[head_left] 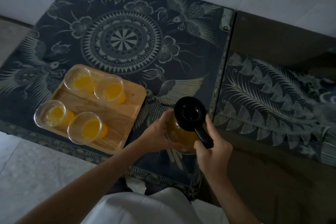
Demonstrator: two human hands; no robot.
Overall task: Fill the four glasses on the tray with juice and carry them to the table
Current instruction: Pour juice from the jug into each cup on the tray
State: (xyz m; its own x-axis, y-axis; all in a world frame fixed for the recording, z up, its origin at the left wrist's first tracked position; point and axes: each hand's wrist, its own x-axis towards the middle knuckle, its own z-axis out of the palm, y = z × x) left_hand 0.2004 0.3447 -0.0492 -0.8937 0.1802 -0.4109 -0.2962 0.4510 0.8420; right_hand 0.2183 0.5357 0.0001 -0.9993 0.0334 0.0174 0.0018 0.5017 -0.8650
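Observation:
A wooden tray (116, 114) lies on the dark patterned table, left of centre. Several clear glasses stand on it, each holding orange juice: two at the back (80, 81) (111, 89) and two at the front (52, 114) (87, 127). Right of the tray stands a glass juice jug (183, 132) with a black lid and black handle. My left hand (160, 134) cups the jug's left side. My right hand (212, 147) grips the black handle. The jug stands upright near the table's front edge.
The table top (123, 40) carries a mandala and bird pattern under glass. A second dark table (272, 96) adjoins on the right across a seam. Pale floor tiles show at the left and at the back. My white shirt fills the bottom.

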